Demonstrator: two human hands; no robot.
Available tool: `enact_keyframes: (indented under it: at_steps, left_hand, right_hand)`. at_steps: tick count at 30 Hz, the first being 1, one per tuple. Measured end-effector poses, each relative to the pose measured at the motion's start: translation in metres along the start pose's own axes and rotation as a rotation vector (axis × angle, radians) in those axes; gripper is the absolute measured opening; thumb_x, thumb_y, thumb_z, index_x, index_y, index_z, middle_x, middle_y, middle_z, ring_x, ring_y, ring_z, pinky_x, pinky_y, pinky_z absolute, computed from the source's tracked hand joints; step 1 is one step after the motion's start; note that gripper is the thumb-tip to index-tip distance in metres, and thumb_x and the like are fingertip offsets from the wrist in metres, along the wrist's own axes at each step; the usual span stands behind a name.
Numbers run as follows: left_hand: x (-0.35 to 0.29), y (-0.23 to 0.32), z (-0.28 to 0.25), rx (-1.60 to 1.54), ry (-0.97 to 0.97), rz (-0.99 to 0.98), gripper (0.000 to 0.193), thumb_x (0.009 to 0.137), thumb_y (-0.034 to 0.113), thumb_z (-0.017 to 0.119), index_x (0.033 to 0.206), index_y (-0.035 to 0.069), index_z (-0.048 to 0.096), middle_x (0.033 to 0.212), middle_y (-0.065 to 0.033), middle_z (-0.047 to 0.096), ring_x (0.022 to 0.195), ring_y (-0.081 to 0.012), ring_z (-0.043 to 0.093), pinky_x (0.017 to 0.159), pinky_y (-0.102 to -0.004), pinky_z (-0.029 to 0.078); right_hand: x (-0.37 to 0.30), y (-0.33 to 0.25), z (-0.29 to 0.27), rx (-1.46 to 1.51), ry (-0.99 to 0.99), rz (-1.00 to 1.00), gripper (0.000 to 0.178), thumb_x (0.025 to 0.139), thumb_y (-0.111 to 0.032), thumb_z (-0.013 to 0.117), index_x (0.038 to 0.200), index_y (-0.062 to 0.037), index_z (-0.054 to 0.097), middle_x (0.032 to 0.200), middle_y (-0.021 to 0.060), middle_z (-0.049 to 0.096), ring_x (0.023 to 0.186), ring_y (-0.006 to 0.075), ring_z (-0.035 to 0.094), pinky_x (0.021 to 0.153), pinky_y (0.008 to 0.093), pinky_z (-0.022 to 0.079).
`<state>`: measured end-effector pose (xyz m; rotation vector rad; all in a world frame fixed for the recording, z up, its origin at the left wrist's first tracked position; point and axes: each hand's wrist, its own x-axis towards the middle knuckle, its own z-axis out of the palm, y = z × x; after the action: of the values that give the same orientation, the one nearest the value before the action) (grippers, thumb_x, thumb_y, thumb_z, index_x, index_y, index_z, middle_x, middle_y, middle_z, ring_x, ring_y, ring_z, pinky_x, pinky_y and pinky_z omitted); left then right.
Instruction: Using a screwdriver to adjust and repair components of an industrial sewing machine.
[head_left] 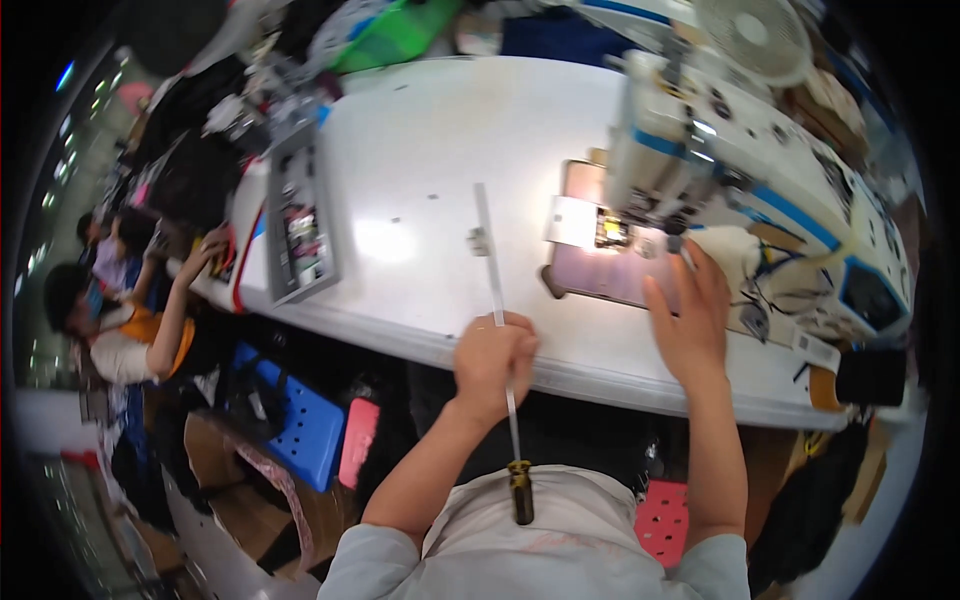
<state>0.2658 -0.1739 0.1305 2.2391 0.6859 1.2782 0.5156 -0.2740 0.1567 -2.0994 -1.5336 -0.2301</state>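
My left hand [492, 362] is closed around the shaft of a long screwdriver [520, 492] at the table's near edge. Its dark and yellow handle hangs toward my lap. From the far side of that fist a pale, narrow strip [487, 245] reaches over the table; the fist hides whether it belongs to the screwdriver. My right hand [695, 315] has its fingers apart over the bed plate [600, 275] of a white and blue sewing machine [740, 150]. Its fingertips are close to the lit needle area [615, 230]; contact there is unclear.
A grey parts tray [300, 215] with small items lies at the table's left. A small metal piece [478, 241] sits beside the strip. Cables [780, 280] run right of my right hand. Another person [130, 330] works at far left. A fan [755, 35] stands behind the machine.
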Motion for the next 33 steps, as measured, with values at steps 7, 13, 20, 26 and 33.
enact_keyframes:
  at_steps: [7,13,20,26,33]
  left_hand:
    - [-0.002,0.008,-0.018,-0.097,0.017,0.02,0.016,0.099,0.01,0.064,0.084,0.006,0.058,0.081,-0.0077,0.069,0.069,-0.0266,0.06,0.066,-0.0376,0.048]
    - [-0.015,-0.001,-0.053,-0.157,0.171,0.064,0.028,0.108,0.023,0.054,0.088,0.003,0.054,0.076,-0.0122,0.067,0.063,-0.0237,0.061,0.058,-0.0326,0.048]
    - [-0.026,-0.009,-0.07,-0.221,0.28,0.058,0.015,0.099,0.006,0.062,0.086,0.003,0.054,0.075,-0.0107,0.066,0.06,-0.0227,0.059,0.059,-0.0328,0.048]
    - [-0.032,-0.014,-0.079,-0.186,0.249,0.031,0.031,0.109,0.026,0.053,0.09,0.002,0.051,0.074,-0.0138,0.065,0.064,-0.0224,0.059,0.062,-0.0329,0.051]
    - [-0.046,-0.026,-0.094,-0.198,0.357,-0.02,0.022,0.101,0.013,0.063,0.084,0.003,0.055,0.075,-0.0119,0.067,0.063,-0.0249,0.062,0.061,-0.0352,0.052]
  right_hand:
    - [-0.003,-0.007,0.001,-0.105,-0.075,0.09,0.053,0.101,-0.036,0.063,0.143,-0.0036,0.057,0.147,0.0263,0.048,0.139,0.0423,0.043,0.117,0.0484,0.034]
    - [-0.003,-0.009,0.003,-0.115,-0.084,0.137,0.052,0.101,-0.035,0.063,0.141,-0.0028,0.059,0.147,0.0266,0.049,0.138,0.0424,0.044,0.116,0.0478,0.034]
    - [-0.001,-0.011,0.002,-0.121,-0.089,0.134,0.054,0.101,-0.033,0.065,0.144,-0.0034,0.055,0.151,0.0201,0.049,0.14,0.0381,0.043,0.117,0.045,0.035]
    - [-0.004,-0.014,0.002,-0.126,-0.066,0.145,0.051,0.1,-0.029,0.066,0.143,-0.0033,0.056,0.152,0.0182,0.049,0.142,0.0352,0.044,0.117,0.0424,0.037]
    - [-0.002,-0.017,0.008,-0.04,-0.055,0.11,0.05,0.1,-0.027,0.067,0.142,-0.0028,0.057,0.152,0.0175,0.05,0.139,0.0348,0.048,0.116,0.0416,0.039]
